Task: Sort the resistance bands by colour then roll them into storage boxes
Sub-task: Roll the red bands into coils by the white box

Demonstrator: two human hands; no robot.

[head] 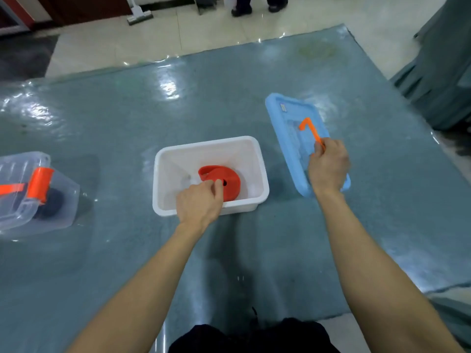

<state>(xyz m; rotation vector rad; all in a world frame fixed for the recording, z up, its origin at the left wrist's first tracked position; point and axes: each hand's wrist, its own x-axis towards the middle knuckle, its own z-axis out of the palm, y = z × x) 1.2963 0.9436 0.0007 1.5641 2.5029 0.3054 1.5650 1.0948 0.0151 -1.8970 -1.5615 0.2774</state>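
A white storage box (163, 159) stands in the middle of the table. Inside it lies a rolled red resistance band (229, 186), and my left hand (200, 203) reaches over the box's near rim with fingertips pinched on the roll. To the right lies a light blue lid (276, 108). My right hand (327, 166) hovers over the lid, closed on its orange latch handle (309, 127), which sticks up. At the far left sits a clear storage box (63, 197) with orange latches; a dark rolled band (52, 203) shows through its wall.
The table (229, 98) is covered in teal cloth under glossy clear plastic. A grey draped cloth (443, 72) hangs at the right edge. On the floor beyond the table stand a person's feet (254, 7) and a mop head (140, 17).
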